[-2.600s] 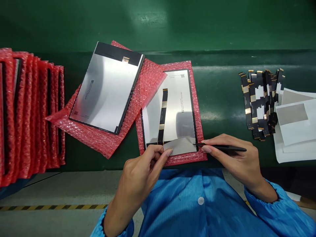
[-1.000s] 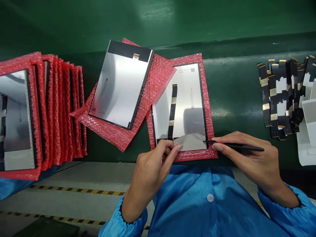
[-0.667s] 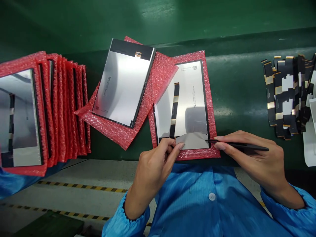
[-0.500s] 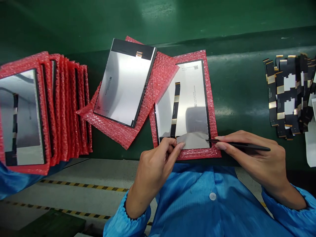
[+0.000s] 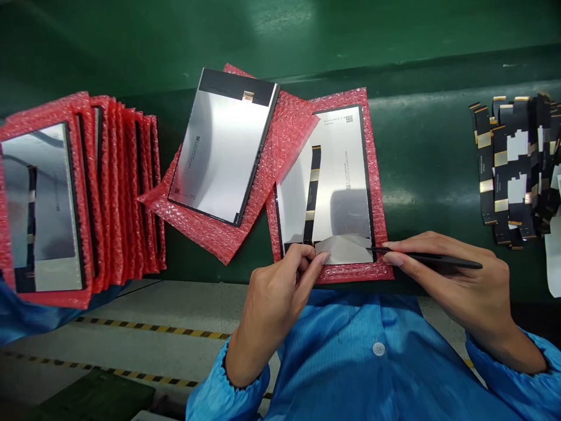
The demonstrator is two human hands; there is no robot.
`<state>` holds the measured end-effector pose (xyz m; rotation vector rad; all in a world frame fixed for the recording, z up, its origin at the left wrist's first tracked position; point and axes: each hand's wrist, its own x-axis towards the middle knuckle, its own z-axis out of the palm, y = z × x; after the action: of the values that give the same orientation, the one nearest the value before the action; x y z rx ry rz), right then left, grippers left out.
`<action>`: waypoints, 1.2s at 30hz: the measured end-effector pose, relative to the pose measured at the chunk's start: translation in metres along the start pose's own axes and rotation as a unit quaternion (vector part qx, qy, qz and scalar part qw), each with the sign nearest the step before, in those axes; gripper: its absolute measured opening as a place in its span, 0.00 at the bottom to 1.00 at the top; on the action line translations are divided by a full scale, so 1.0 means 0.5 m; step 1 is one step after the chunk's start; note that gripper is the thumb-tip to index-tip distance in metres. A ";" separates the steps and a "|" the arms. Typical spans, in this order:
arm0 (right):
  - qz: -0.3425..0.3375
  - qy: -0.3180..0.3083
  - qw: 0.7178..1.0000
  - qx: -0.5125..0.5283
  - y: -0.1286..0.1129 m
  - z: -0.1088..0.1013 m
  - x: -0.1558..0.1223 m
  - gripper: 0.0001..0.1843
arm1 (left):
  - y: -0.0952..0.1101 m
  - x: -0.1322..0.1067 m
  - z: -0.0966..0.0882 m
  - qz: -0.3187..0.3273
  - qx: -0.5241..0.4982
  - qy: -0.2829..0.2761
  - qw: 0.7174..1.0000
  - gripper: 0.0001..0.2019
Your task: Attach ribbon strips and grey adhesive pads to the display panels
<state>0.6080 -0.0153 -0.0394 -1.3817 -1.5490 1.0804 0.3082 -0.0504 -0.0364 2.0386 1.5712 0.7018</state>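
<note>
In front of me a display panel lies metal back up on a red bubble-wrap bag. A black flex cable runs lengthwise along the panel. Across its near end is a grey film strip, slightly bowed. My left hand is closed at the strip's left end, thumb and forefinger pinched on it beside the cable's lower end. My right hand grips black tweezers like a pen. Their tips touch the strip's right end, near the panel's right edge.
A second display panel lies tilted on another red bubble bag, which overlaps the first panel's corner. Several bagged panels stand in a row at left. Flex cables are heaped at right beside white paper.
The whole view has shifted very slightly. Both hands keep nearly the same pose, with the tweezer tips still at the strip's right end.
</note>
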 end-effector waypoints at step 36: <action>0.021 -0.006 1.000 -0.007 -0.007 0.002 0.004 0.21 | 0.006 -0.062 0.061 -0.019 0.357 0.032 0.933 0.38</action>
<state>0.6057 -0.0133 -0.0362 -1.4260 -1.5457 1.1073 0.3238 -0.0831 -0.0611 2.4768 2.1129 0.1750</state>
